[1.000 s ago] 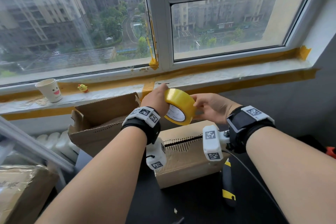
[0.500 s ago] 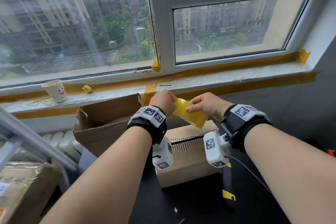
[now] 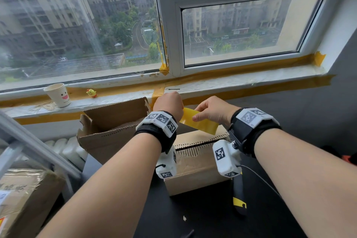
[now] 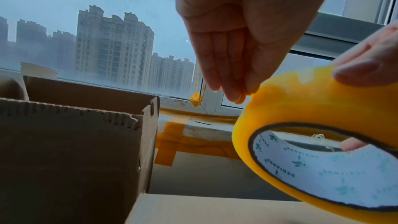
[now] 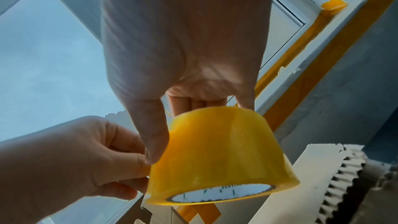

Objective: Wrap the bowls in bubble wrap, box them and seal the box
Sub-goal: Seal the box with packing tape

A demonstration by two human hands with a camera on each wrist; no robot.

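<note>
rain-grey towers fill the window behind the sill, and below it sits the dark table (image 3: 193, 224) with the closed cardboard box (image 3: 195, 170) i mean to seal. i cannot see the bowls, so i judge they are already wrapped and inside. just above the box i hold the yellow tape roll (image 3: 199, 123). my right hand (image 3: 212, 111) grips it, thumb curled over the outer face and fingers reaching down behind it, one fingertip showing through the core in the left wrist view. my left hand (image 3: 170, 103) is bunched at the roll's left rim, fingertips (image 4: 232, 91) pressed together against the tape; i judge i am picking for the loose end, though whether i have it pinched i cannot tell.

left of the box stands an open cardboard carton (image 3: 114, 125) with torn flaps. right of the box lies a black and yellow utility knife (image 3: 239, 199), touching it or nearly so. on the sill beyond the box are a paper cup (image 3: 58, 94) with a smiling face and a small yellow duck toy (image 3: 91, 92).

what could go wrong: if my nail only lifts a corner, the film may split into a thin strip. a long, slack pull could fold back and stick to itself or my fingers. the box's top seam looks ragged, so tape laid off-centre may not hold the flaps shut.
</note>
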